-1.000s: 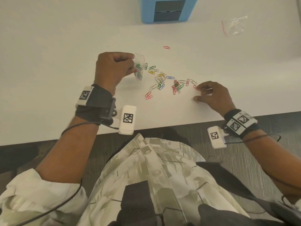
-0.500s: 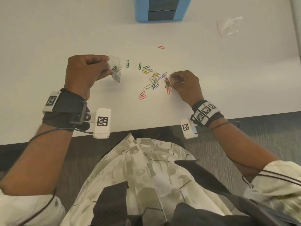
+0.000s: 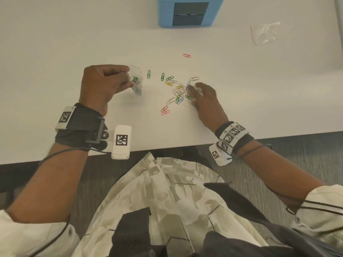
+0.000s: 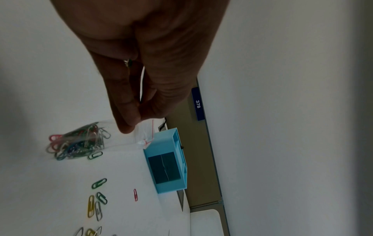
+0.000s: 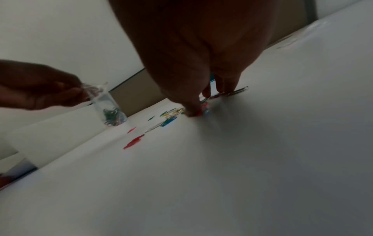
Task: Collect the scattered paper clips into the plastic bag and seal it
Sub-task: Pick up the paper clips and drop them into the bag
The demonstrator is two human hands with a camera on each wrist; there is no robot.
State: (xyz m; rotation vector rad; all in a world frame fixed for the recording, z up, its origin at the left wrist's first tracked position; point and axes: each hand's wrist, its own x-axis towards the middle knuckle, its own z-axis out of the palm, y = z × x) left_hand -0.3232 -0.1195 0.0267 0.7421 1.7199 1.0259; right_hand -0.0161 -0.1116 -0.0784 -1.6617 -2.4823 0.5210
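Head view first: the left hand (image 3: 104, 84) sits at about 9 o'clock from the loose paper clips (image 3: 178, 93), thumb and fingers curled and pinching the top of the plastic bag (image 3: 137, 80). The bag hangs mouth-up with its bottom about on the white table (image 3: 55, 52), and there's already a small bunch of clips inside. The right hand (image 3: 206, 101) comes in from 4 o'clock, fingers stretched out flat with the tips down on the right edge of the pile. One pink clip (image 3: 186, 55) lies apart at 12 o'clock, and two more pink ones at 7 o'clock of the pile. Also a blue desk organizer (image 3: 191, 12) at the far edge and a spare empty bag (image 3: 265, 32) at 2 o'clock.

Left wrist view: thumb and fingertip (image 4: 129, 126) pressed together on the bag's rim just beside the red zip strip (image 4: 150, 134). The bagged clips sit at the bottom, with loose green and yellow ones below them on the table.

Right wrist view: blurry, but the fingertips (image 5: 193, 110) are pressed down on clips at the pile's edge. Can't tell if anything's actually pinched yet.

So we're mid-collecting, I'd say, plenty left. Next move probably needs a proper pinch on a few clips, a carry toward 9 o'clock, and the bag mouth held open to drop them in. Sealing is a long way off.
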